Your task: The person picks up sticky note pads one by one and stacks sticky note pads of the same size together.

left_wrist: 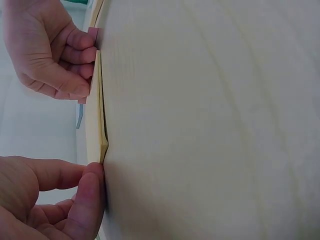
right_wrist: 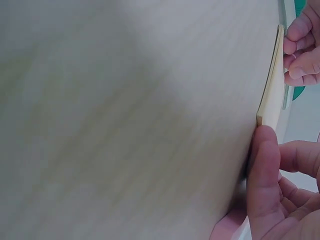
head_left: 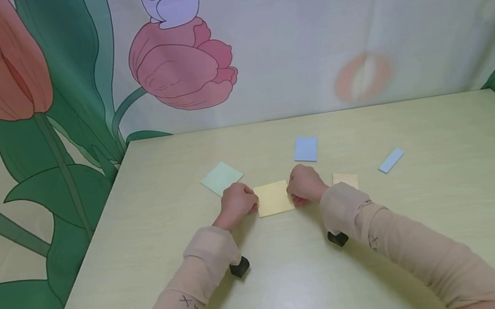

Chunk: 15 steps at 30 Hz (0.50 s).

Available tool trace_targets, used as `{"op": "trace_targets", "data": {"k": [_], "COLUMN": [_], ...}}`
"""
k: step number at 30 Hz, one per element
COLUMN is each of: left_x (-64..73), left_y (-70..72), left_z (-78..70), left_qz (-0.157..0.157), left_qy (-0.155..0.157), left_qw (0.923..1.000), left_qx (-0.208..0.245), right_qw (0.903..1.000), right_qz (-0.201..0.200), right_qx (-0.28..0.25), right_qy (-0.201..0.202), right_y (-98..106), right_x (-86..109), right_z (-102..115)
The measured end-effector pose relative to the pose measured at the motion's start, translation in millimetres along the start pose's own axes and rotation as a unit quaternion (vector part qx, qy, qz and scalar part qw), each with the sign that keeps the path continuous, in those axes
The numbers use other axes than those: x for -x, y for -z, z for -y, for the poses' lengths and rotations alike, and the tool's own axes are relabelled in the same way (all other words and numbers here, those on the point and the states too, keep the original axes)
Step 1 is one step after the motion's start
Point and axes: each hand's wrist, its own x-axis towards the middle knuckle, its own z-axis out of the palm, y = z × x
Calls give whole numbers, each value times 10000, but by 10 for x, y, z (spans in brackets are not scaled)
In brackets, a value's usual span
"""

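Note:
A yellow sticky note pad [head_left: 275,198] lies between the two hands, its layered edge [left_wrist: 102,120] low at the table in the left wrist view. My left hand [head_left: 236,200] pinches its left end between thumb and fingers. At the opposite end, my right hand [head_left: 307,183] holds it the same way, thumb [right_wrist: 265,150] right at the corner. Part of a pink pad [right_wrist: 230,225] shows beside the right hand, mostly hidden by it. A green square pad [head_left: 222,178] sits just beyond the left hand.
Behind the right hand lies a blue pad [head_left: 306,149]. A pale orange pad [head_left: 346,180] is partly covered by the right sleeve, and a narrow light blue pad [head_left: 391,160] lies farther right. A printed flower curtain [head_left: 306,33] hangs at the table's [head_left: 455,230] far edge.

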Motion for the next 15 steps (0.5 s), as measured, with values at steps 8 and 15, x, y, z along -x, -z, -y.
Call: {"op": "trace_targets", "data": {"k": [8,15], "left_x": [33,77], "left_y": [-25,-45], "left_z": [3,-10], "left_qz": [44,153], "left_qy": [-2,-108], "left_qw": [10000,9998], "left_qx": [68,-31], "right_qw": [9999,9996], "right_qz": [118,243], "right_qx": [0,-26], "right_qy": [67,145], "right_y": [8,11], "right_x": [76,163], "right_z": [-14,-40]}}
